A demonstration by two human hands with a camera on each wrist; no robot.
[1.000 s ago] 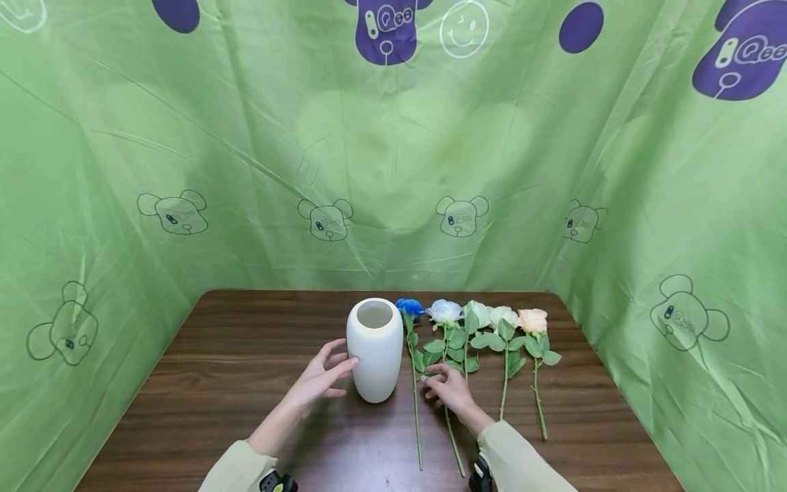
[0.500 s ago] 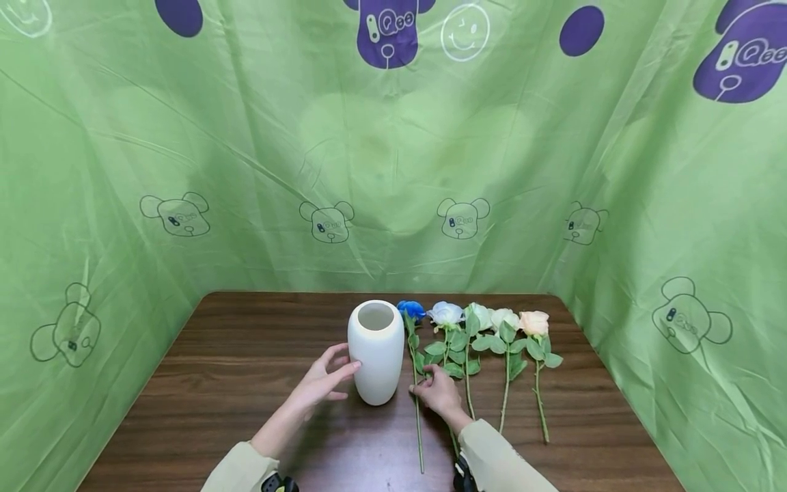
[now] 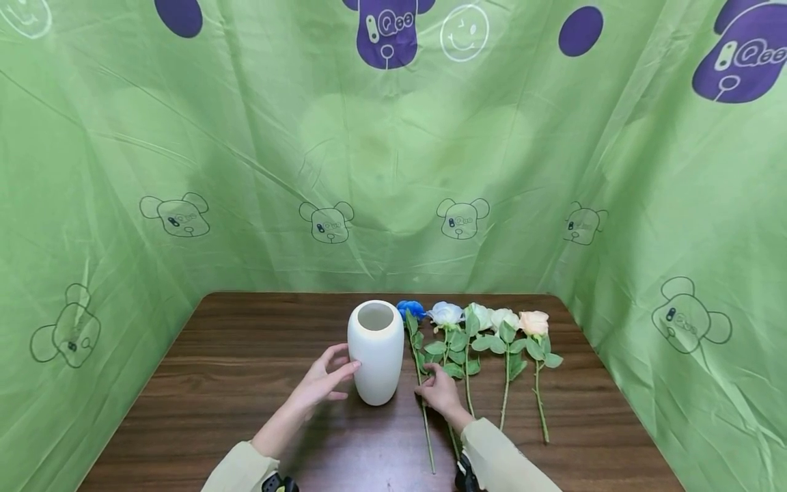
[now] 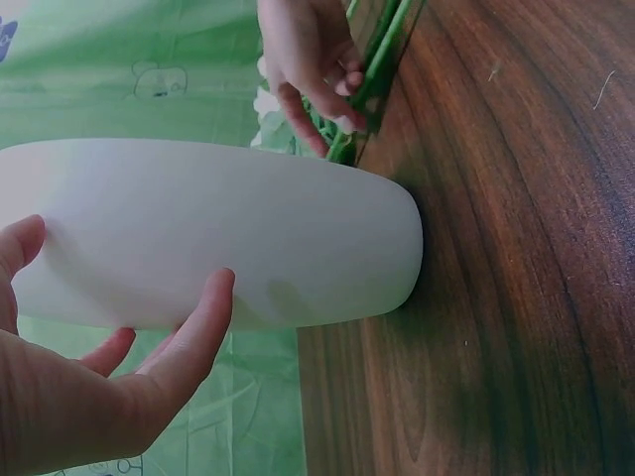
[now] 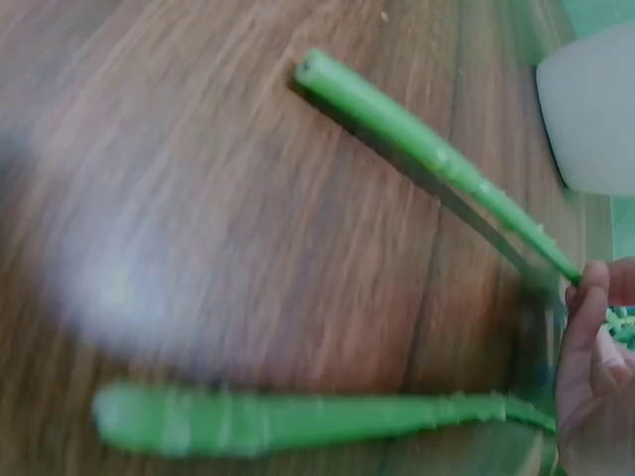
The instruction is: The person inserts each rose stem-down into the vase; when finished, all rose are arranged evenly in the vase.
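Note:
A white vase [image 3: 376, 362] stands upright on the table, its mouth facing up. My left hand [image 3: 320, 379] is at its left side, fingers spread, with fingertips touching the wall in the left wrist view. To the right of the vase, my right hand [image 3: 444, 391] pinches the green stem of a blue rose [image 3: 410, 309] between thumb and fingers. The lower stem [image 5: 427, 149] shows in the right wrist view, its cut end slightly above the wood. Part of the light blue rose's stem is hidden beneath my right hand and sleeve.
Right of the blue rose, a light blue rose [image 3: 445, 313], two whitish roses and a peach rose [image 3: 533, 322] lie side by side on the brown wooden table [image 3: 221, 383]. Green printed fabric [image 3: 393, 171] surrounds the table at the back and sides.
My right hand has moved left onto the blue rose's stem and taken hold of it. The stem's lower end has since swung slightly right. My left hand stays by the vase.

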